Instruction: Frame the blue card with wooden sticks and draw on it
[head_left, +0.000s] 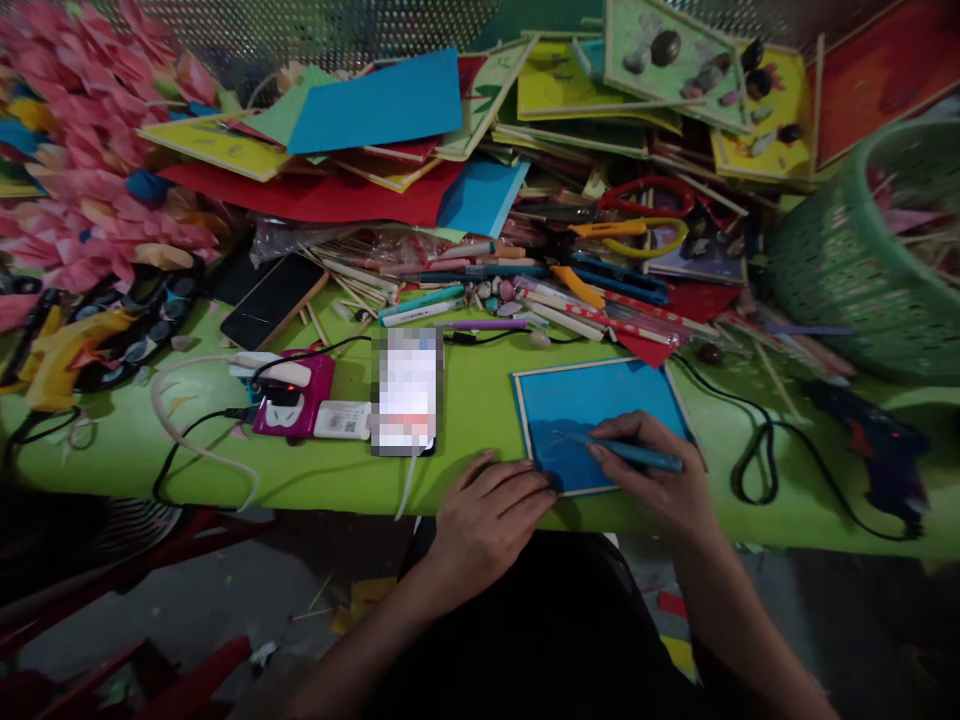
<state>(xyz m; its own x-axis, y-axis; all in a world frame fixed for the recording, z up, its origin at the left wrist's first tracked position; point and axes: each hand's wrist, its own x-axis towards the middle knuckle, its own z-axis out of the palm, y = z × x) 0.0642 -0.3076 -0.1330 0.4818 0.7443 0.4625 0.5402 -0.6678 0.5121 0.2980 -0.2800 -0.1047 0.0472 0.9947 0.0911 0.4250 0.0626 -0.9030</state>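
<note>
A blue card [592, 400] edged with thin pale wooden strips lies on the green tabletop in front of me. My right hand [664, 485] grips a blue pen [649, 457], its tip over the card's middle, where faint light marks show. I cannot tell whether the tip touches the surface. At the card's lower left corner my left hand [491, 515] rests flat, fingers stretched out together and fingertips on the edge. A lit phone [407, 390], its screen blurred out, stands left of the card with a white cable at its lower end.
Pens, scissors [645, 235], sticks and pebbles crowd the table behind the card. Framed cards [375, 100] are heaped further back. To the right are a green basket [832, 250] and a glue gun [874, 450] with a looping cord. A pink power strip [304, 400] lies left.
</note>
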